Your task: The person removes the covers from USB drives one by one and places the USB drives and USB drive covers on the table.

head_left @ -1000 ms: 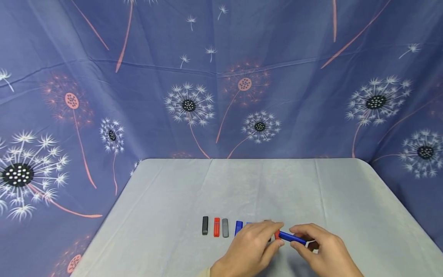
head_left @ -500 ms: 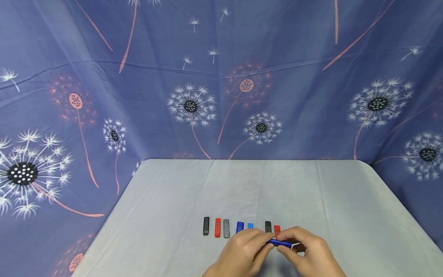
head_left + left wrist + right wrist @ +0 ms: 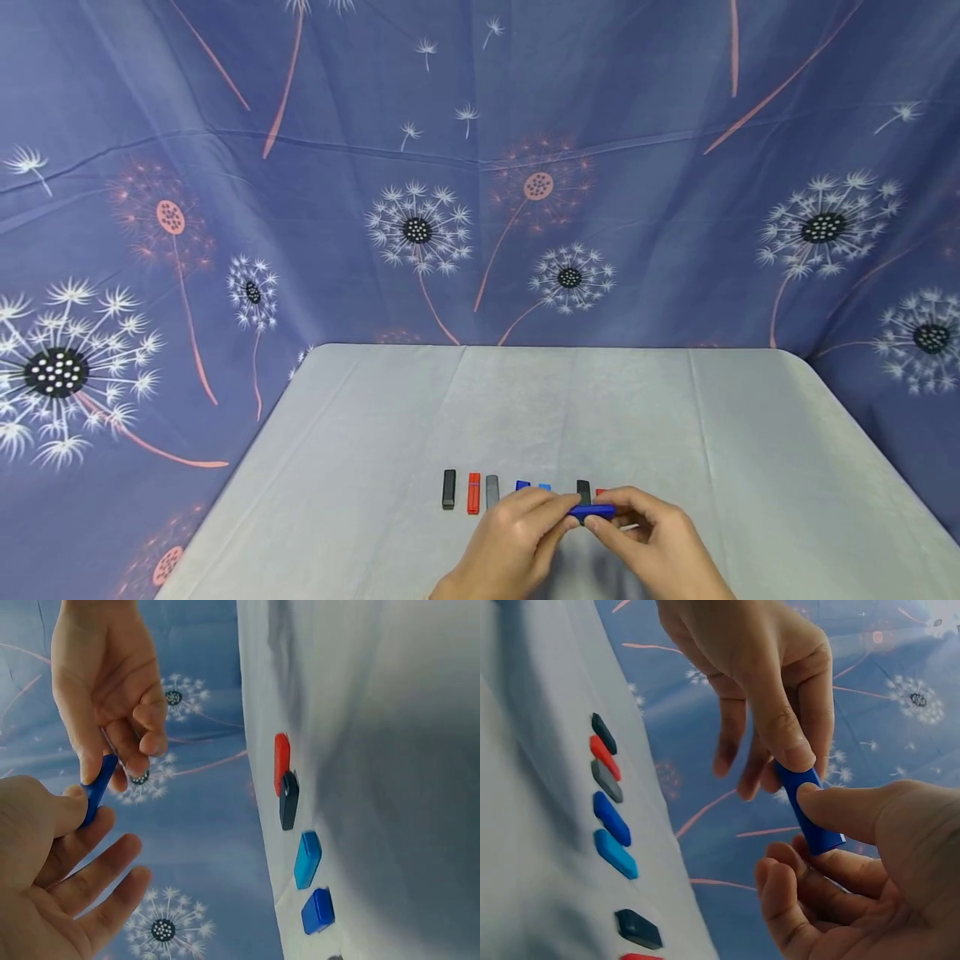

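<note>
A small dark-blue stick [image 3: 596,512], shaped like a USB stick, is held up between both hands over the near part of the table. My left hand [image 3: 512,537] pinches its left end with thumb and index finger; the other fingers are spread in the left wrist view. On the opposite end, the thumb and fingers of my right hand [image 3: 658,537] pinch too. The right wrist view shows the blue stick [image 3: 810,814] slanting between the two thumbs.
Similar sticks lie in a row behind the hands: black [image 3: 448,489], red [image 3: 474,493], grey [image 3: 492,492], blue [image 3: 612,818], light blue [image 3: 616,853], another black [image 3: 639,928] and another red [image 3: 281,761]. A pale cloth covers the table [image 3: 570,408]; a blue dandelion-print curtain [image 3: 480,208] hangs around it.
The right hand has brought the blue stick leftward to the left hand, which now pinches its other end. The stick has turned from slanting to nearly level in the head view.
</note>
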Tool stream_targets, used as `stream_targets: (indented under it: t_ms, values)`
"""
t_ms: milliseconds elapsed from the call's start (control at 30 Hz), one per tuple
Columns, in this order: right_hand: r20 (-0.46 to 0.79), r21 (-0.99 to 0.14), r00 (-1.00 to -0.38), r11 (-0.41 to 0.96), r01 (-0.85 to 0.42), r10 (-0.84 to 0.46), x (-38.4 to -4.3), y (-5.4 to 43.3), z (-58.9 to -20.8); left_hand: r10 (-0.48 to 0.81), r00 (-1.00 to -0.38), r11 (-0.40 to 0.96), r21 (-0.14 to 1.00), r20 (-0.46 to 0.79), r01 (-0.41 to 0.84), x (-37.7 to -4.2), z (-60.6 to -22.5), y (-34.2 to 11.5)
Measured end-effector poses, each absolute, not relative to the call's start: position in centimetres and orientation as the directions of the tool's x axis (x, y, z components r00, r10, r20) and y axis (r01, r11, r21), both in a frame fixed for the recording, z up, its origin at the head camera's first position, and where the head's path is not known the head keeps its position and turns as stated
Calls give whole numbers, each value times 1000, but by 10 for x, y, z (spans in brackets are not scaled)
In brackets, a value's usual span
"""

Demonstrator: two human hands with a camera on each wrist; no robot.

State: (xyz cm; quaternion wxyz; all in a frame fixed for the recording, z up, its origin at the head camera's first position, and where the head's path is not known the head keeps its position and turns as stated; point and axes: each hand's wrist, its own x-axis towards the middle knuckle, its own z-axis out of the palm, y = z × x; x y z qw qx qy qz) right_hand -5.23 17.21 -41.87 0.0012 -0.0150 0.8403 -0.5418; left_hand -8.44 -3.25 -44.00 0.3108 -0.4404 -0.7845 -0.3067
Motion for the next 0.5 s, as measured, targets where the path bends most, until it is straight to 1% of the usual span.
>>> stream_targets:
  t_ms: [33, 133, 233, 300, 367, 400, 500]
  values:
    - [-9, -920, -999, 391, -5, -33, -53, 172, -419, 496, -424, 426, 213, 758, 879, -85, -440, -33]
    - [-49, -942, -999, 332, 41, -17, -54, 170, -421, 476, -468, 415, 279, 745, 866, -84, -441, -34]
    - [-57, -958, -998, 278, 64, 33, -53, 168, -422, 454, -534, 400, 372, 713, 837, -81, -442, -34]
    - [-35, -965, -998, 256, 49, 60, -52, 166, -422, 445, -563, 399, 409, 696, 821, -80, -442, -34]
    - [-4, -970, -998, 242, 21, 70, -51, 165, -421, 439, -574, 404, 419, 691, 813, -80, -442, -33]
    - [9, -973, -998, 232, 7, 69, -51, 164, -420, 439, -569, 406, 412, 695, 816, -80, -442, -33]
    - [53, -976, -997, 216, -40, 52, -51, 163, -418, 440, -523, 408, 356, 730, 841, -82, -441, -32]
